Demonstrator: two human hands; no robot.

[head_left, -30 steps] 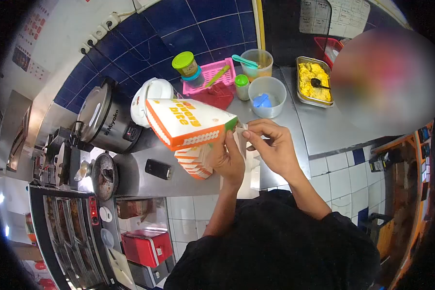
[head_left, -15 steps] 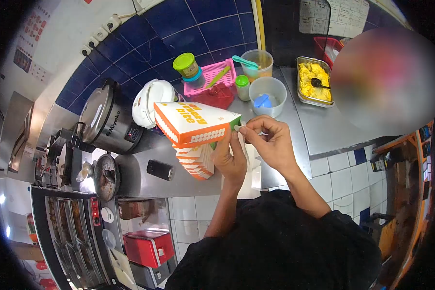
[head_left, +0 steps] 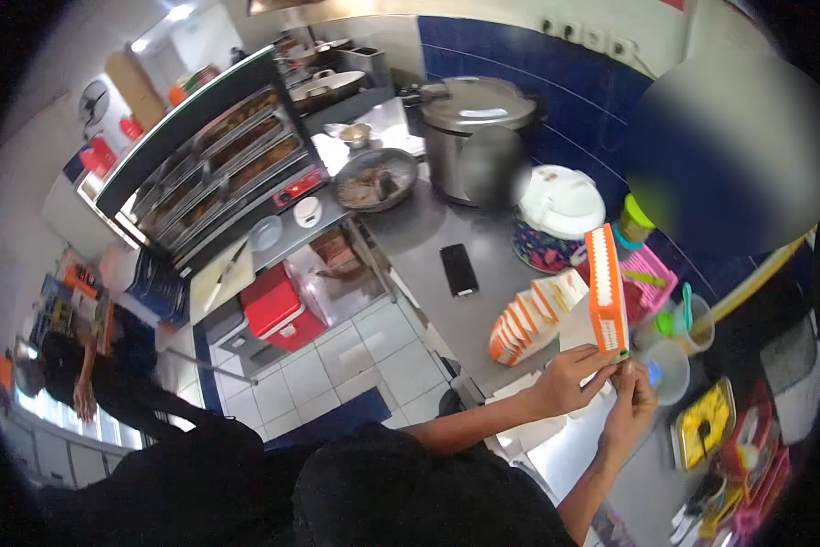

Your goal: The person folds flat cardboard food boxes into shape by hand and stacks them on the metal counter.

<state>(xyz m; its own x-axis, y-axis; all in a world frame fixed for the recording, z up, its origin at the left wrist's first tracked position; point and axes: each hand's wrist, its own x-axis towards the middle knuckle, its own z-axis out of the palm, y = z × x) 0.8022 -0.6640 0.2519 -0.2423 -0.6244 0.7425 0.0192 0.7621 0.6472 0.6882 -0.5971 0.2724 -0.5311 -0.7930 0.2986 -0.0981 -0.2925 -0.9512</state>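
A white and orange cardboard food box (head_left: 608,296) stands up from my two hands, its side edge with a row of white scallops facing me. My left hand (head_left: 569,381) is closed on the box's lower end. Close beside it, my right hand (head_left: 630,401) pinches the same end at a small green part, fingertips pressed together. Just left of the box, a stack of folded orange and white cartons (head_left: 530,321) lies on the steel counter (head_left: 428,264). What the fingertips do behind the box's lower edge is partly hidden.
A black phone (head_left: 458,270), a rice cooker (head_left: 557,205), a large steel cooker (head_left: 464,137) and a pan (head_left: 376,180) stand on the counter. A container of yellow food (head_left: 704,424) is at right. A heated display case (head_left: 218,164) and another person (head_left: 86,365) are at left.
My view has swung left, bringing the display case and another person into sight. The box has turned from its printed face to its narrow edge; both hands still hold it.
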